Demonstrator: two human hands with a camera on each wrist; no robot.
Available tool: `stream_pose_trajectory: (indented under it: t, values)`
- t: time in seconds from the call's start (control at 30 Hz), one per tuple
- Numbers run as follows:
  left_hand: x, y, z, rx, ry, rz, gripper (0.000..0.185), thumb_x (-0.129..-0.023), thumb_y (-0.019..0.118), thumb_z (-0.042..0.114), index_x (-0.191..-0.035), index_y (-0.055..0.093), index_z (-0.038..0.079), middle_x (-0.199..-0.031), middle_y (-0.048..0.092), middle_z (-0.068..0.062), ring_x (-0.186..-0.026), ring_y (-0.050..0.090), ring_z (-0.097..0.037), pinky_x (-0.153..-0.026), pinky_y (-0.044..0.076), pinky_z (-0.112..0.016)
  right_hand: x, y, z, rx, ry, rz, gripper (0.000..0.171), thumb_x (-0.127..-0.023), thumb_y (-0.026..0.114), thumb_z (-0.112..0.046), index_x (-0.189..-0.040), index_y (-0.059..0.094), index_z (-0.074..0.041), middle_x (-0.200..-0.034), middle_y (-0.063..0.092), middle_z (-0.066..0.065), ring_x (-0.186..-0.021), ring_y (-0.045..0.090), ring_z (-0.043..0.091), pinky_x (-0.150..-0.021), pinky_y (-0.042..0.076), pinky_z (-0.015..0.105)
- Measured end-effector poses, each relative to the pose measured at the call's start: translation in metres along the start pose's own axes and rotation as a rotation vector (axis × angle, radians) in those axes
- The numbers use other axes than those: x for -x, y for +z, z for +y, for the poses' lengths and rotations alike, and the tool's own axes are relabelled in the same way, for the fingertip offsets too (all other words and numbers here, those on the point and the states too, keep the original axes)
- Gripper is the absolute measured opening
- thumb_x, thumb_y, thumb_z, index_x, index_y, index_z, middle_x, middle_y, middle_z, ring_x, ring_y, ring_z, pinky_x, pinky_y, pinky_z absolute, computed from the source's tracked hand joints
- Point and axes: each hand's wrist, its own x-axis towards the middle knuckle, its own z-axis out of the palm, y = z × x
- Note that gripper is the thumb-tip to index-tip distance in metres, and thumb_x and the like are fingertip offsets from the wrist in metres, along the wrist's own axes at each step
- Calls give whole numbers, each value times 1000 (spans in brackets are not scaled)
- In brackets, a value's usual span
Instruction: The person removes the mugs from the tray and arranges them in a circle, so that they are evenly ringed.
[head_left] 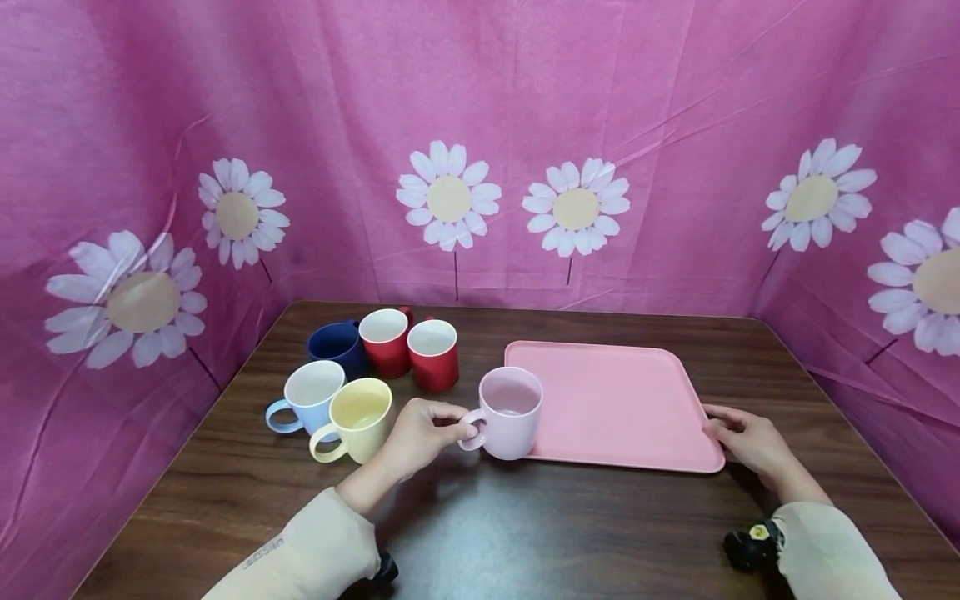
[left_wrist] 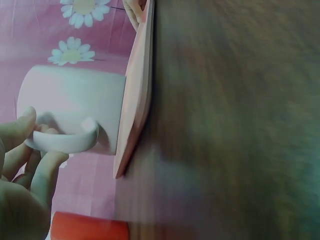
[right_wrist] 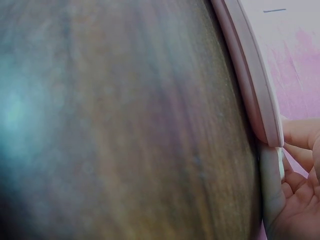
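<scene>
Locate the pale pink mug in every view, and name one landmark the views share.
Head: the pale pink mug sits at centre, its handle held by the left hand, at the tray's left edge.
Left wrist: pale pink mug at left, on its side in the picture, handle between the fingers.
Right wrist: not in it.
Shared landmark: the pink tray.

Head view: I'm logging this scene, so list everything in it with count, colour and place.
pink mug: 1, pale pink, at the tray's near-left corner, handle in the left hand's grip
tray: 1, pink, right of centre on the table
red mugs: 2, red, far left group
blue mug: 1, dark blue, left of the red mugs
light mug: 1, light blue, near left
yellow mug: 1, beside the light mug
table: 1, dark wood
backdrop: pink, daisies
left hand: holds the pink mug's handle
right hand: at the tray's near-right corner
</scene>
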Motion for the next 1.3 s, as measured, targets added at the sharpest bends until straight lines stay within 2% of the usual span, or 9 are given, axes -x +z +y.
stream_pose_trajectory:
  t: [0.13, 0.3, 0.43, 0.7, 0.87, 1.0, 1.13, 1.3]
  values:
    - [9, -4, -4, 31, -69, 69, 17, -78, 78, 8, -94, 76, 4, -83, 72, -7, -72, 62, -18, -63, 50, -27, 0, 0, 0, -1, 2, 1, 51, -97, 55, -16, -134, 38, 16, -114, 55, 31, -79, 58, 1, -68, 55, 30]
    - [17, -4, -8, 88, -150, 192, 17, -77, 78, 5, -93, 75, 0, -84, 72, -11, -72, 62, -19, -61, 49, -25, 1, 0, -1, -11, 2, -1, 52, -97, 55, -17, -134, 38, 16, -112, 57, 29, -79, 58, 1, -68, 55, 29]
    - [22, -2, -9, 128, -179, 271, 18, -77, 78, 4, -94, 75, -2, -81, 71, -12, -72, 64, -19, -63, 51, -25, 1, 0, 0, -13, -8, 1, 53, -96, 56, -18, -133, 39, 16, -109, 59, 27, -78, 58, 1, -68, 55, 29]
    - [30, 3, -12, 97, -118, 372, 16, -75, 79, 2, -90, 75, -2, -73, 70, -11, -71, 63, -16, -64, 47, -22, -1, 0, 1, 2, -15, 11, 50, -97, 56, -15, -132, 39, 17, -97, 62, 16, -75, 57, 3, -65, 55, 27]
    - [32, 5, -16, 82, -135, 435, 18, -74, 80, 3, -90, 75, -3, -69, 69, -12, -65, 62, -11, -56, 44, -18, 0, 1, 0, 0, -16, 15, 50, -96, 56, -13, -132, 39, 17, -95, 62, 14, -74, 57, 4, -65, 54, 27]
    - [33, 5, -21, 107, -149, 476, 18, -74, 80, 3, -89, 74, -5, -68, 69, -14, -62, 64, -15, -54, 44, -17, -1, 0, 0, 1, -21, 12, 50, -97, 56, -14, -132, 39, 17, -95, 62, 14, -75, 57, 3, -65, 54, 27]
    - [33, 5, -24, 128, -127, 506, 17, -74, 80, 0, -88, 73, -7, -67, 68, -15, -60, 64, -19, -55, 45, -16, -3, 0, 1, 3, -23, 14, 49, -97, 55, -15, -131, 40, 17, -97, 62, 12, -76, 56, 2, -65, 54, 27]
    - [35, 5, -25, 101, -123, 539, 17, -71, 81, 0, -86, 74, -6, -64, 67, -13, -57, 60, -8, -54, 44, -15, -3, 1, 2, -2, -19, 12, 49, -97, 54, -15, -132, 40, 17, -99, 61, 14, -77, 56, 2, -65, 54, 28]
